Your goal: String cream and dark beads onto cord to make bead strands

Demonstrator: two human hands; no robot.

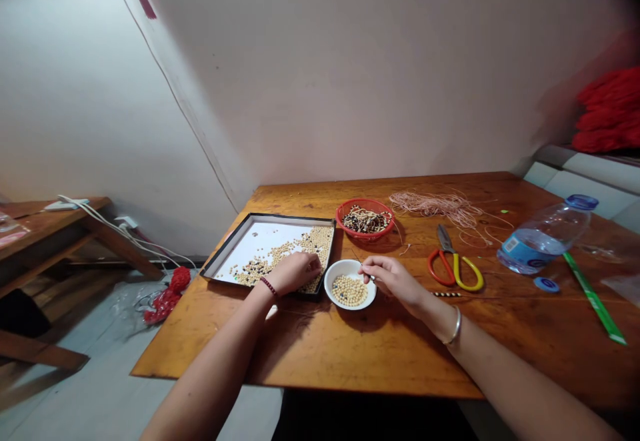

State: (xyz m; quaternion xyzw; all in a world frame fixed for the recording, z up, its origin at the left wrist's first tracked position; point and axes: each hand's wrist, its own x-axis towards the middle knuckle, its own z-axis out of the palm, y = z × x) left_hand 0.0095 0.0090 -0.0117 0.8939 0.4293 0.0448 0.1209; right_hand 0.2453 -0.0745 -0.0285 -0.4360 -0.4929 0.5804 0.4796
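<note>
My left hand [297, 271] rests over the right side of a black-rimmed tray [240, 227], its fingers curled down among cream and dark beads [280, 254]. Whatever sits between those fingertips is hidden. Just right of the tray, a white bowl [329, 289] holds more cream beads with a few dark ones. Above the bowl's right rim, my right hand [393, 281] pinches a thin dark needle-like strand [356, 254]. A short row of cream and dark beads on a cord [446, 294] lies by my right wrist.
Behind the bowl stands a red basket [365, 233] of strung beads, beside a pink cord tangle [440, 207]. Scissors [455, 264] with red and yellow handles, a tilted water bottle [545, 237], its blue cap [546, 285] and a green strip [595, 297] lie to the right.
</note>
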